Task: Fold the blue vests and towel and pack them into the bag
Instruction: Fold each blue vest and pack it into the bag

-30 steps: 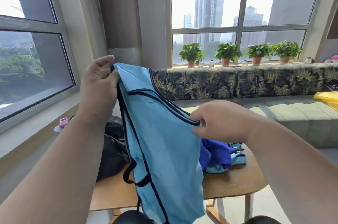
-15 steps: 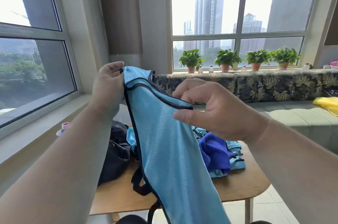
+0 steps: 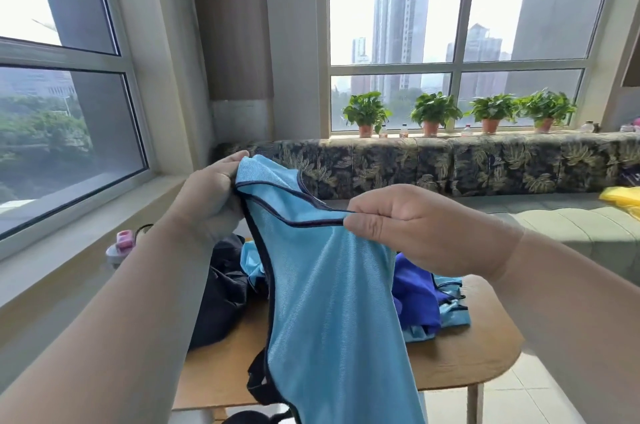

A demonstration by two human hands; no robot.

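Both hands have drawn level: the left hand (image 3: 211,205) grips one shoulder of the light blue vest (image 3: 325,285), the right hand (image 3: 415,229) pinches its trimmed edge, held taut above the surface (image 3: 467,358), ready for folding; the bag (image 3: 221,295) waits at the left edge

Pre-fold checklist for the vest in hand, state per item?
1. Left hand grips the light blue vest at its top corner: ok.
2. Right hand pinches the dark-trimmed edge: ok.
3. Top edge taut between the hands: not ok, it sags.
4. Vest hangs clear of the wooden table: cannot tell, its lower end runs out of frame.
5. Bare table space to lay it down: cannot tell, the vest hides the middle; the black bag sits left, the blue pile right.
6. Bag open for packing: cannot tell.
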